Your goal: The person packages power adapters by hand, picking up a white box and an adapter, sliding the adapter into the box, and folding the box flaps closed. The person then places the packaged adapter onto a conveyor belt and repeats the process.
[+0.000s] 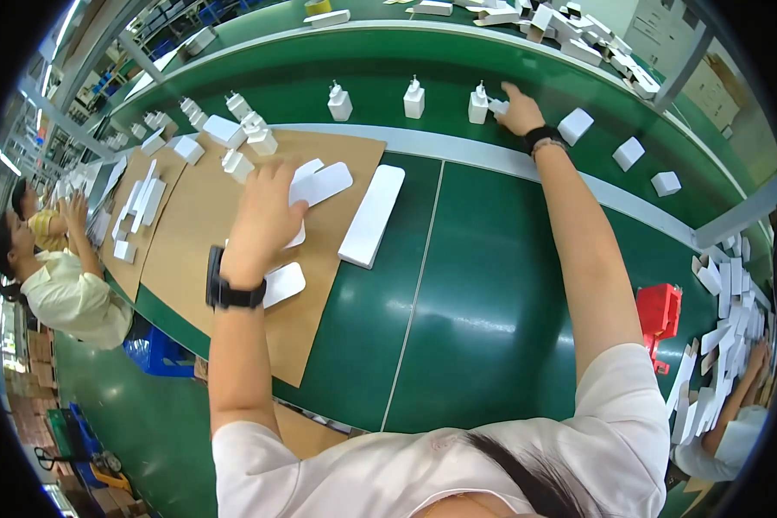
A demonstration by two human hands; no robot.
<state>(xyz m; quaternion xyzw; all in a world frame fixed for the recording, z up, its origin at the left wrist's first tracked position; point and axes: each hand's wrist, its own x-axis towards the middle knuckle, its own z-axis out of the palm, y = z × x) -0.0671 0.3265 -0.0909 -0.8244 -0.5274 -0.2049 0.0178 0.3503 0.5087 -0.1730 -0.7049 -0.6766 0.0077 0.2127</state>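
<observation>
head view, one workbench. right hand (520, 112): arm stretched to the far green strip (375, 65); a small white piece (497, 107) at the fingers, whether gripped or only touched cannot be told. white plug adapter (477, 105): upright, prongs up, just beside that piece. two further adapters (413, 100): upright, spaced out to its left. three small white boxes (576, 126): spaced out to the right of the hand. left hand (272, 211): back uppermost, above the brown cardboard sheet (181, 259); fingertips hidden, grip cannot be told. flat white cartons (323, 184): beside and partly beneath that hand. long white box (373, 216): lying across the sheet's right edge and the green tabletop (492, 302). red implement (658, 312): at the table's right end.
</observation>
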